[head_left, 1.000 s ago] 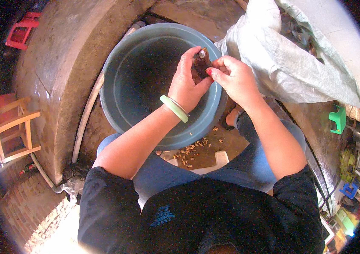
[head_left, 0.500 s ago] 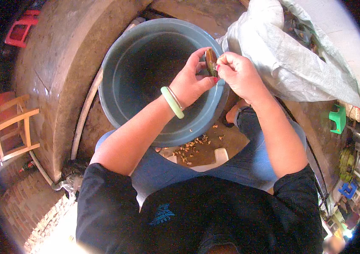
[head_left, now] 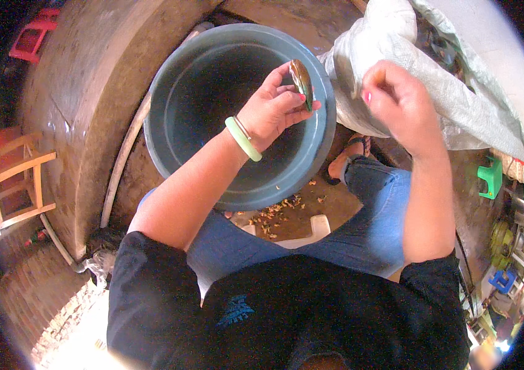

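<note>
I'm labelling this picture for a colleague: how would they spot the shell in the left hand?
Find the big round blue-grey tub at the upper middle. Over its right half is the left hand, below which a pale green bangle circles the wrist. The shell is in its fingers: long, narrow, glossy brown and green, unlike the white sack beyond.

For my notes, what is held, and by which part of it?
Left hand: a brown-green shell, by its left edge and lower end. Right hand: cannot tell, blurred.
</note>
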`<state>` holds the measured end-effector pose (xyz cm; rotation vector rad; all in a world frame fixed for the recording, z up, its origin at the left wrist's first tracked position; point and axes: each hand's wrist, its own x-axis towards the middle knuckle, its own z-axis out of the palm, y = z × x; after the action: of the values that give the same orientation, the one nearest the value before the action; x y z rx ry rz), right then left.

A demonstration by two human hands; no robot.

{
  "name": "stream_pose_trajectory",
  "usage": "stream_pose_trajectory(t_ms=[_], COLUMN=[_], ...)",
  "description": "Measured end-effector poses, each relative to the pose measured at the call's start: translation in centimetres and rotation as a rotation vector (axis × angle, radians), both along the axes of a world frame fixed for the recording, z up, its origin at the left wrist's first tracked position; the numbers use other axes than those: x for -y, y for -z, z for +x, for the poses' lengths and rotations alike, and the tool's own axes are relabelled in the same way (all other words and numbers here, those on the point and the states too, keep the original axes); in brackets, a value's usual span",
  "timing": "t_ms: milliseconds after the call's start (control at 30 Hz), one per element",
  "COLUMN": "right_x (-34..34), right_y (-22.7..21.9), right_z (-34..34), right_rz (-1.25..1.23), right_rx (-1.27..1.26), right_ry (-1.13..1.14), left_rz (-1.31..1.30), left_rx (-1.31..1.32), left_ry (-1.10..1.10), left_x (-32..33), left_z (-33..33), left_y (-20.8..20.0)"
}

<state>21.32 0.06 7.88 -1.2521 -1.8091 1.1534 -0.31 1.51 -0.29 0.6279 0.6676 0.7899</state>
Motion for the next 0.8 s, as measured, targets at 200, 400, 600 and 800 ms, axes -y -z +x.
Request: stream_pose_trajectory(t_ms=[200,400,600,800], right_x=[4.8,2.5,1.5,1.4], right_y=[1.5,0.4,3.8,4.1], right_z=[-1.2,-3.0,-2.9,-2.8], right_rz=[0.003,0.088,0.28,0.297], right_rx=[0.756,0.486,0.333,0.337], right_ry=[-0.717,-0.181,-0.028,-0.073], left_rz=[-0.042,-0.003,0.017,0.049], left_rx=[-0.064,-0.019,0.035,0.035], left_ry=[-0.037,0.011,0.138,0.137], left_x=[-0.9,-0.2,0.5,0.6], left_z=[-0.5,-0.3,0.2,0.1], left_y=[-0.5,-0.1,-0.8,-0.5])
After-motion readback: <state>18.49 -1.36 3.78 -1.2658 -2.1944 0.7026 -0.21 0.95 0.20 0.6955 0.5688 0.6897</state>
